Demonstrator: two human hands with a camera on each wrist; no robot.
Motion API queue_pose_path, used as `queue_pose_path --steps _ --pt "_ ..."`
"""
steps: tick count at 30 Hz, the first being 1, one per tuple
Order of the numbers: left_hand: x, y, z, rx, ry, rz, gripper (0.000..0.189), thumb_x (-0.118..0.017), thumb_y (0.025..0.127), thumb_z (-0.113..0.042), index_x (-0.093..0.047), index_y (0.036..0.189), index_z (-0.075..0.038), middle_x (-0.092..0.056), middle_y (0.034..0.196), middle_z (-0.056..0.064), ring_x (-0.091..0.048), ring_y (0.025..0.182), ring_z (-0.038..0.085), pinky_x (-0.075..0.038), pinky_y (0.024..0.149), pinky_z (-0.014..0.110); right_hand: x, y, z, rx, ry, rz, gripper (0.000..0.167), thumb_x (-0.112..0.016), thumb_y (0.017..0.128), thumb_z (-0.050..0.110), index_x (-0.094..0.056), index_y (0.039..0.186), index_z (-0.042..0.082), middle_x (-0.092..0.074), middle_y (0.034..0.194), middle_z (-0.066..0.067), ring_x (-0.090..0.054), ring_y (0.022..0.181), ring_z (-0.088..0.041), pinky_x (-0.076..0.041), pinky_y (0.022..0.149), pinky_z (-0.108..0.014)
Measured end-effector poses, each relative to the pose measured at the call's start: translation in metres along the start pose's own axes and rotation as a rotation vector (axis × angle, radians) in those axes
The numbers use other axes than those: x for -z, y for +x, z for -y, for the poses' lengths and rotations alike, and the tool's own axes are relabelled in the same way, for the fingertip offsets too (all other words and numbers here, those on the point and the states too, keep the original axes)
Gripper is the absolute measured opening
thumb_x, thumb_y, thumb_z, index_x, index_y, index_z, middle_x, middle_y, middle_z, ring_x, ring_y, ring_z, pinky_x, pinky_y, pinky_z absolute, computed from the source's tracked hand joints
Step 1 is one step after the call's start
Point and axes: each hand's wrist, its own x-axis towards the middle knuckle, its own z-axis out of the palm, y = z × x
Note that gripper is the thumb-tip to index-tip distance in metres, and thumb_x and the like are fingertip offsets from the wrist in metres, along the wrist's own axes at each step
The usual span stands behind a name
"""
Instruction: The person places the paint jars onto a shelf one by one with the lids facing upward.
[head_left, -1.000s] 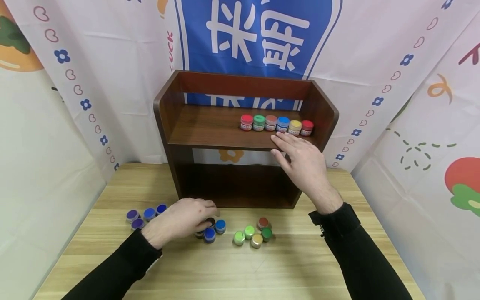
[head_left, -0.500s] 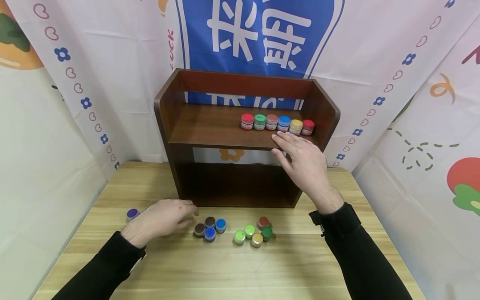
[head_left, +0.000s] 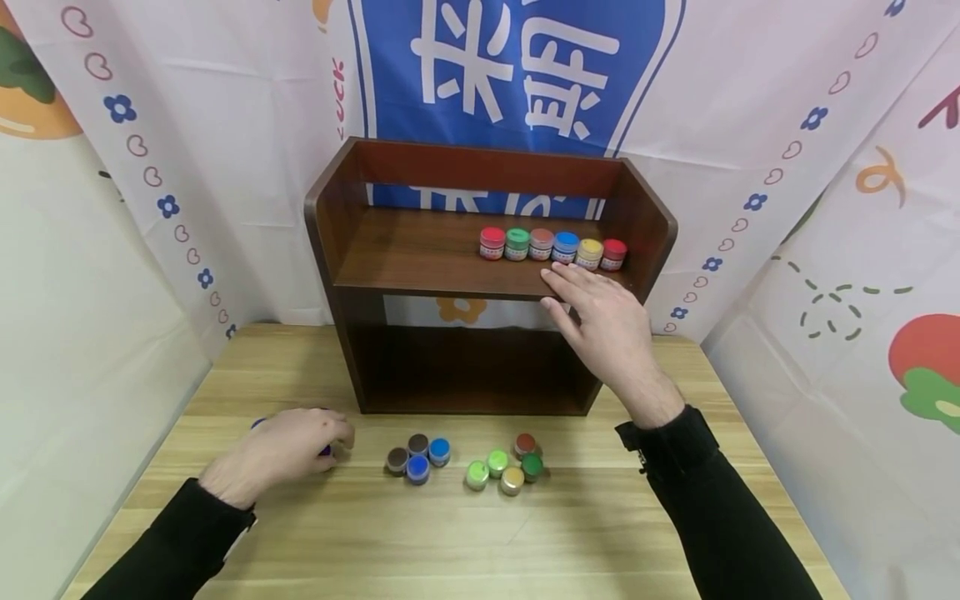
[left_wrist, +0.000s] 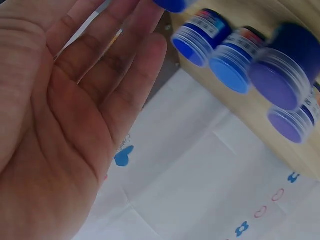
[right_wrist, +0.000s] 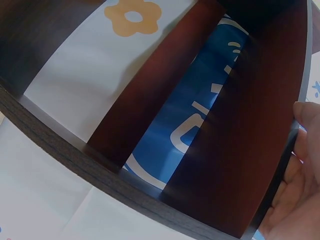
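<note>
My left hand (head_left: pixel 281 450) hovers low over the blue and purple paint jars at the table's left, mostly hiding them in the head view. One dark blue jar (head_left: pixel 326 451) shows by its thumb. In the left wrist view its fingers (left_wrist: pixel 135 85) are fairly straight, beside a dark blue jar (left_wrist: pixel 200 40), a blue jar (left_wrist: pixel 235 65) and purple jars (left_wrist: pixel 282 77); another blue jar (left_wrist: pixel 172 4) is at the fingertips. My right hand (head_left: pixel 603 321) holds the upper board of the brown wooden shelf (head_left: pixel 420 267), fingers on top and thumb at the front edge.
On the upper board stands a row of several coloured jars (head_left: pixel 541 244). Two clusters lie on the table (head_left: pixel 420 542): black and blue jars (head_left: pixel 417 468), then green, yellow and brown jars (head_left: pixel 497 463). Printed cloth (head_left: pixel 262 167) hangs behind and at both sides.
My left hand has moved left, from the black and blue jars to the blue and purple ones, and uncovered the former cluster. My right hand stays on the shelf.
</note>
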Motion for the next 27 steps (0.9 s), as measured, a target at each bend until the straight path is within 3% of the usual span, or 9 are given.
queue_pose_path --steps 6,12,15,22,27 --pt "-0.003 -0.007 0.008 0.032 -0.029 0.016 0.027 -0.102 0.090 -0.013 -0.081 0.098 -0.027 -0.080 0.103 -0.009 -0.075 0.090 0.010 -0.068 0.076 0.036 -0.001 -0.001 0.001 -0.006 -0.006 0.005 0.055 -0.068 0.119 0.046 -0.066 0.169 0.022 -0.067 0.172 -0.007 -0.065 0.162 -0.034 -0.052 0.136 -0.061" --pt "-0.002 -0.008 0.014 0.000 -0.077 0.019 0.030 -0.103 0.089 -0.011 -0.078 0.093 -0.026 -0.078 0.099 -0.009 -0.077 0.090 0.014 -0.072 0.079 0.041 -0.001 -0.001 0.001 -0.007 -0.013 0.009 0.055 -0.065 0.120 0.048 -0.066 0.169 0.023 -0.067 0.173 -0.007 -0.064 0.163 -0.033 -0.051 0.137 -0.061" --pt "-0.001 -0.006 0.014 -0.014 -0.098 0.021 0.026 -0.102 0.089 -0.010 -0.080 0.095 -0.024 -0.080 0.101 -0.006 -0.080 0.093 0.018 -0.073 0.082 0.043 0.000 0.000 0.001 -0.008 -0.014 0.010 0.056 -0.065 0.120 0.048 -0.065 0.169 0.022 -0.067 0.173 -0.007 -0.064 0.163 -0.033 -0.051 0.137 -0.061" --pt "0.005 -0.002 0.009 -0.027 -0.125 0.020 0.021 -0.099 0.092 -0.008 -0.088 0.108 -0.016 -0.088 0.118 0.008 -0.085 0.121 0.042 -0.072 0.102 0.057 -0.001 0.000 0.001 -0.008 -0.006 0.009 0.055 -0.066 0.120 0.048 -0.066 0.169 0.023 -0.067 0.173 -0.007 -0.064 0.163 -0.033 -0.052 0.135 -0.063" --pt "0.009 0.000 0.004 -0.063 -0.133 -0.010 0.022 -0.096 0.094 -0.003 -0.089 0.112 -0.012 -0.086 0.115 0.006 -0.085 0.108 0.029 -0.074 0.093 0.047 -0.001 0.000 0.000 -0.003 -0.002 0.005 0.055 -0.066 0.120 0.047 -0.066 0.169 0.022 -0.067 0.172 -0.007 -0.064 0.163 -0.034 -0.052 0.135 -0.063"
